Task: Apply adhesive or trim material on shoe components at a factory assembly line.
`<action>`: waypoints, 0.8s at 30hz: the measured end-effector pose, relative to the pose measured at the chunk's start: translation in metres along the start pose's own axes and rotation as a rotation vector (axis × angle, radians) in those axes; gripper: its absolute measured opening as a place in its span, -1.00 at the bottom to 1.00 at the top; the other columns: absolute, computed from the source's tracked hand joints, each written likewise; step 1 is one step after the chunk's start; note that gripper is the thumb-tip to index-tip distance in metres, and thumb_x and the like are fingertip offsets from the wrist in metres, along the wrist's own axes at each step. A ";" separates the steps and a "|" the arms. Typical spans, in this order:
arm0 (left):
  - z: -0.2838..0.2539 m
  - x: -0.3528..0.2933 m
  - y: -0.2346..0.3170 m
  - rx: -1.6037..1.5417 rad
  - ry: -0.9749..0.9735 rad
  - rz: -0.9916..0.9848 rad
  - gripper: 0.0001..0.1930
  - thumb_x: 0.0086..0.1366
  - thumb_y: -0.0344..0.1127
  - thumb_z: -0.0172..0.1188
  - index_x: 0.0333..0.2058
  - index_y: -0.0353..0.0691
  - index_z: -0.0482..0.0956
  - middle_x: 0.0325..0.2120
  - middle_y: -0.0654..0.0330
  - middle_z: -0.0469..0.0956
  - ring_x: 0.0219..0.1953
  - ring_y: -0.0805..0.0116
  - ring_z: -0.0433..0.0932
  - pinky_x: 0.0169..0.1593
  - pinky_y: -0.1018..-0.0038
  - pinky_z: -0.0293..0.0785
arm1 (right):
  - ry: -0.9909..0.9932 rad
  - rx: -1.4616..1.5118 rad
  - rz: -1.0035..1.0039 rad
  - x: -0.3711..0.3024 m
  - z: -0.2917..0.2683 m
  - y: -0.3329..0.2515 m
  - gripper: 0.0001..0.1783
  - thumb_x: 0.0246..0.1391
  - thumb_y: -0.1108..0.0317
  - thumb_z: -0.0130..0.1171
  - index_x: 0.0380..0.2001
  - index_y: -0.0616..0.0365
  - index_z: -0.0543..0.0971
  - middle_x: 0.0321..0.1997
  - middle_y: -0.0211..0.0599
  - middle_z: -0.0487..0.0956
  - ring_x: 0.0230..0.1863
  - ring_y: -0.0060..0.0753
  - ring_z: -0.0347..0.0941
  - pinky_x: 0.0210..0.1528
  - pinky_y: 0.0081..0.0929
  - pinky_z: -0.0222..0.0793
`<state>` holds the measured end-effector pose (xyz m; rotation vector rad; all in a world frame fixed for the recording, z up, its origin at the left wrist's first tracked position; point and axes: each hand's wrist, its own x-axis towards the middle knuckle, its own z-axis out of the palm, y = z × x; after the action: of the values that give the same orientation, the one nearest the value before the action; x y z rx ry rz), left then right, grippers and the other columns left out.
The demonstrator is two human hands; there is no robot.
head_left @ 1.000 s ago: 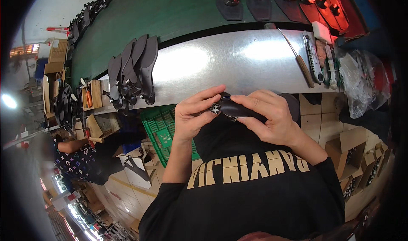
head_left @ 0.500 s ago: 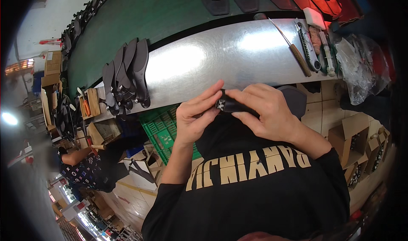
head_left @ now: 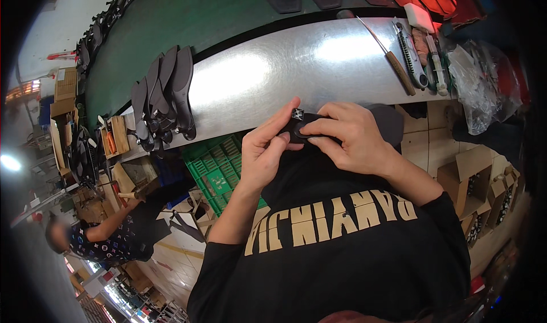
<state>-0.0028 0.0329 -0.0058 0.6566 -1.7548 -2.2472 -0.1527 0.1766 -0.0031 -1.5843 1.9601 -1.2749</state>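
Between my two hands, just off the near edge of the metal-topped bench, is a black sandal (head_left: 385, 122). Its sole sticks out beyond my right wrist, and a small shiny ornament (head_left: 297, 114) sits on its strap end near my left fingertips. My left hand (head_left: 264, 152) is closed on the front end, fingers straight along it and thumb pressed in from below. My right hand (head_left: 354, 137) is closed over the strap, thumb and fingertips pinching the black material close to the ornament. Part of the sandal is hidden behind my right hand.
Several dark sandals (head_left: 165, 92) lie overlapped at the bench's left. On the right are an awl (head_left: 400, 72), a utility knife (head_left: 416, 66), a syringe (head_left: 437, 66) and a clear plastic bag (head_left: 478, 89). A green crate (head_left: 213, 172) stands below; another person (head_left: 114, 234) works at left.
The ornament end has tipped upward, and my right fingers have shifted on the strap. My left thumb now presses against the sandal. The other person at left has moved slightly.
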 end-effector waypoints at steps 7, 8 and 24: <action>-0.009 -0.002 -0.009 -0.094 0.097 -0.025 -0.57 0.14 -0.69 0.01 0.02 -0.33 0.51 0.01 -0.03 0.51 -0.11 0.40 0.57 -0.29 0.63 0.59 | -0.141 0.044 -0.082 0.006 -0.002 0.005 -0.71 -0.21 0.40 0.35 -0.29 0.04 0.63 -0.34 -0.28 0.47 -0.28 -0.22 0.45 -0.27 -0.37 0.34; -0.009 -0.001 -0.008 -0.094 0.098 -0.025 -0.57 0.14 -0.69 0.01 0.02 -0.33 0.51 0.01 -0.03 0.51 -0.11 0.40 0.57 -0.29 0.63 0.59 | -0.139 0.105 -0.046 0.005 0.000 0.004 -0.69 -0.23 0.40 0.37 -0.29 0.04 0.61 -0.34 -0.29 0.46 -0.29 -0.23 0.44 -0.28 -0.38 0.33; -0.017 0.003 -0.002 -0.199 0.164 -0.131 -0.56 0.11 -0.65 0.04 0.02 -0.36 0.50 -0.04 -0.07 0.54 -0.20 0.43 0.60 -0.42 0.68 0.59 | 0.135 0.038 -0.143 -0.003 0.025 0.008 -0.71 -0.31 0.40 0.41 -0.39 0.03 0.60 -0.38 -0.29 0.45 -0.38 -0.23 0.43 -0.36 -0.40 0.32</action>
<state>0.0026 0.0179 -0.0119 0.9056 -1.4284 -2.3379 -0.1386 0.1680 -0.0237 -1.6869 1.9167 -1.5019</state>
